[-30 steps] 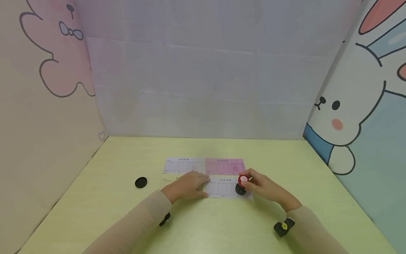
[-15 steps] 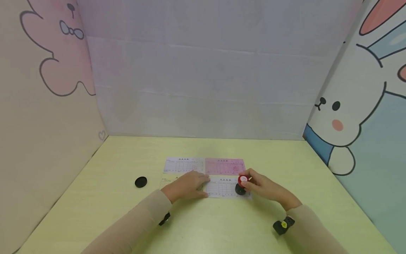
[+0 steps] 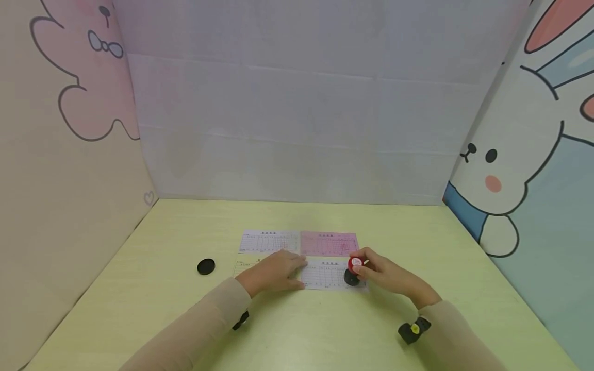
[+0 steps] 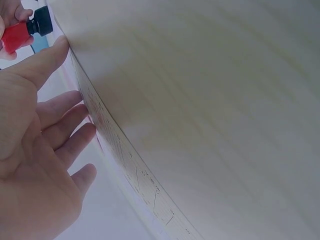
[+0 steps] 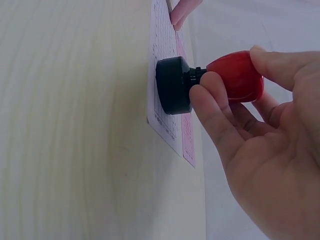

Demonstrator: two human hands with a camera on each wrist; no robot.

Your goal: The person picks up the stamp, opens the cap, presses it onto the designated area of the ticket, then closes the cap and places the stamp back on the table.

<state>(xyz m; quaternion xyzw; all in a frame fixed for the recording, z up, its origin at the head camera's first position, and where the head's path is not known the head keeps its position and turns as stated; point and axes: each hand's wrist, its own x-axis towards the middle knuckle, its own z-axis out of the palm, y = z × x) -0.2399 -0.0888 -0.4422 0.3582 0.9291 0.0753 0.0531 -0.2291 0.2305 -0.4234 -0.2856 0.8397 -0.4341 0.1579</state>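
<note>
My right hand [image 3: 387,270] grips the red handle of a stamp [image 5: 235,75], thumb on one side and fingers on the other. Its round black base stands on the right end of a white printed form [image 3: 322,273], flat against the paper in the right wrist view. My left hand [image 3: 275,271] rests with spread, fairly straight fingers at the left edge of that form, its fingertips on the paper. Beneath the left hand lies a yellowish form [image 3: 242,266], mostly hidden. Behind are another white form [image 3: 266,241] and a pink form [image 3: 329,243], side by side.
A round black cap [image 3: 206,266] lies on the pale wooden table [image 3: 153,304] left of the forms. A white back wall [image 3: 297,129] and two side walls with cartoon drawings enclose the table. Dark camera straps sit at both wrists.
</note>
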